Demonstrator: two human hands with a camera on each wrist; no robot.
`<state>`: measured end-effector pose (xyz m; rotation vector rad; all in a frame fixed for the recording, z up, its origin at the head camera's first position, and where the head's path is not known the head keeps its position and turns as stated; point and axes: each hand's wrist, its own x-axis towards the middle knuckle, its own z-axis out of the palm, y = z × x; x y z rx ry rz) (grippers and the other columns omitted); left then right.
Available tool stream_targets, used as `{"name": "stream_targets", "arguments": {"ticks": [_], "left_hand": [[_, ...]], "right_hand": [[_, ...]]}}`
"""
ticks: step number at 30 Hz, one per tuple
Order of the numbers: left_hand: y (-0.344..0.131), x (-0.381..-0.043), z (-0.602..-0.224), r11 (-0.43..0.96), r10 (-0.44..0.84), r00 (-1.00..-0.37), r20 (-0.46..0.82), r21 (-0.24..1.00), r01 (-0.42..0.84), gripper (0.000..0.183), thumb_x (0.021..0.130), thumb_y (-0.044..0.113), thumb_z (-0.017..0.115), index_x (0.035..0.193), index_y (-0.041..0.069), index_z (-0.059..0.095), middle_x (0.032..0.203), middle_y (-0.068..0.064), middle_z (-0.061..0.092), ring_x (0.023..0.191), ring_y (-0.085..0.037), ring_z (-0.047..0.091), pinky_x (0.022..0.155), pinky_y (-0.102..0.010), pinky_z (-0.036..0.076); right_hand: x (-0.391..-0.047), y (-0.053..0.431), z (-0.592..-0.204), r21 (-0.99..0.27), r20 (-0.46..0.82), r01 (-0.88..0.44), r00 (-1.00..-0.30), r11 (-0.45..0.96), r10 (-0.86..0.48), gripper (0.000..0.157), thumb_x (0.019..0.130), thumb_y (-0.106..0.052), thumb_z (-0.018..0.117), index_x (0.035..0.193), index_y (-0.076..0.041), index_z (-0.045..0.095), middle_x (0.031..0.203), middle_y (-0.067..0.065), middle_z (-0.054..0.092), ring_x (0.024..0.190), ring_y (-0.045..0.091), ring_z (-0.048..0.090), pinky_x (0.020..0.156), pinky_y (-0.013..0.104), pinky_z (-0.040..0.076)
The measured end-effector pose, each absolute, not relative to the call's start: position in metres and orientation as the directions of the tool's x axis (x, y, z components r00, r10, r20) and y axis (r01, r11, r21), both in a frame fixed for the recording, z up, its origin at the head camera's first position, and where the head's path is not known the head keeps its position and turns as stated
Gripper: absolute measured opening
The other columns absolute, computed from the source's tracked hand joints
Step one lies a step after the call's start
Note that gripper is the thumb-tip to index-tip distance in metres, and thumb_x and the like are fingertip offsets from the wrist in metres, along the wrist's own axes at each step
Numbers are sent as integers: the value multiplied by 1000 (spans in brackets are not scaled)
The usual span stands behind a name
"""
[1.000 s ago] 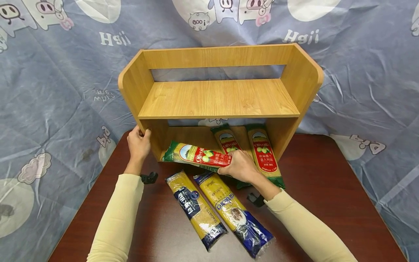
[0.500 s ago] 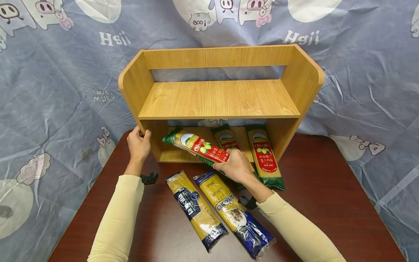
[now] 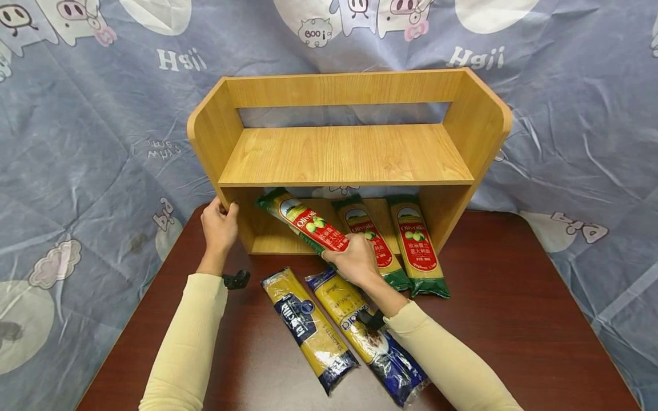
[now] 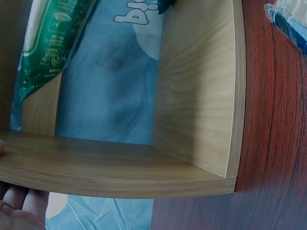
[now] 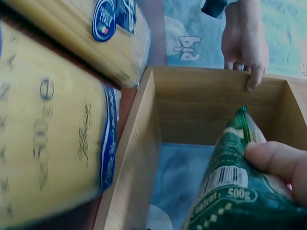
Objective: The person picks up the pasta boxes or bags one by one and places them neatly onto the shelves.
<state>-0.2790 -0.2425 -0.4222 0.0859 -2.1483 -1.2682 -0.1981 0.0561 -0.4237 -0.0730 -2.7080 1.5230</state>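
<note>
My right hand [image 3: 354, 260] grips the near end of a green-and-red spaghetti packet [image 3: 316, 225]. The packet slants up and left, its far end within the lower compartment of the wooden shelf [image 3: 344, 154]. In the right wrist view, a thumb [image 5: 273, 158] presses on its green side. My left hand [image 3: 220, 225] pinches the front edge of the shelf's left side panel [image 5: 216, 91], thumb inside and fingers outside. Two matching packets lie in the lower compartment: one in the middle [image 3: 382, 257], partly behind my right hand, and one at the right wall [image 3: 418, 245].
On the dark red table [image 3: 514, 319], before the shelf, lie a yellow-and-navy spaghetti packet [image 3: 308, 328] and a yellow-and-blue packet [image 3: 339, 297], partly under my right forearm. A printed cloth [image 3: 103, 142] hangs behind. The upper board [image 3: 344, 154] overhangs the lower compartment.
My right hand has moved left, carrying the packet. Its far end has swung up and back from the shelf's front into the lower compartment. The left hand has stayed in place.
</note>
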Motion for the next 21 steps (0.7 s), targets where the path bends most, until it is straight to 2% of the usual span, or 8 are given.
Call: {"name": "stream_targets", "arguments": {"ticks": [12,21], "left_hand": [[-246,-278,-418,537,-366,-797,480,809,241,18,96,10,61,104,-2,71,87,-20,73,81,-29,71,58,-16,45],[-244,-279,-421,532,-366,-795,484,809,247,16,95,8,61,103,-2,72,87,-18,74,79,-26,70,58,-15,45]], "right_hand": [[-214,25,-439,-854,49,23,-991,520,125,34,79,-30,82,90,-3,65,78,7,65,66,23,59,56,34,48],[-223,8,-454,-865,15,77,-984,495,179,32,80,-31,82,89,-4,68,79,6,66,69,24,61,63,38,50]]}}
